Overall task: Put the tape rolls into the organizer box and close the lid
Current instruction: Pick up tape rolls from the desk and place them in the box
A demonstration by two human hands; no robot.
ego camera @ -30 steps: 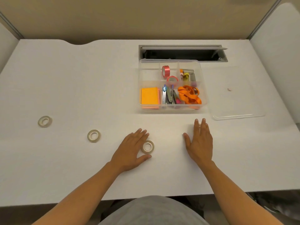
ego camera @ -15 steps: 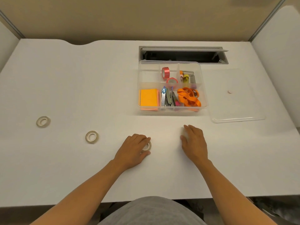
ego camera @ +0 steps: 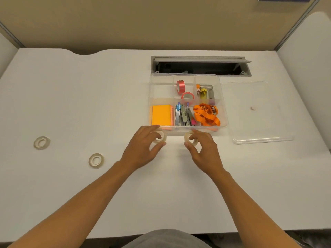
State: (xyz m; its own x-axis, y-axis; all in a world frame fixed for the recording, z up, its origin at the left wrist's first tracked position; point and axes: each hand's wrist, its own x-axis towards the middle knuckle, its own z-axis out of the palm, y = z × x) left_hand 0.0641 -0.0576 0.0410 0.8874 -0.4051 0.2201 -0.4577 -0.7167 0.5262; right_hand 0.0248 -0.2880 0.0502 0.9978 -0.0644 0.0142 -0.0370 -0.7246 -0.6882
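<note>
Tape rolls: your left hand (ego camera: pixel 143 149) gripped one (ego camera: pixel 160 136), your right hand (ego camera: pixel 202 149) another (ego camera: pixel 190 138).
Organizer box (ego camera: pixel 223 111): open, lid (ego camera: pixel 259 111) beside it.
Table (ego camera: pixel 71 104): two rolls (ego camera: pixel 41 143) (ego camera: pixel 96 160) lay loose.

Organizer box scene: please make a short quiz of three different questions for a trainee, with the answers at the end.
1. True or false: the clear lid is closed on the organizer box.
2. How many tape rolls lie untouched on the table, left of the hands?
3. What does each hand hold? A) scissors B) a pale tape roll C) nothing

Key
1. False: the lid lies flat on the table to the right of the box.
2. Two: the far-left roll and the nearer roll.
3. B: the left hand pinches one roll, the right hand another.
</note>
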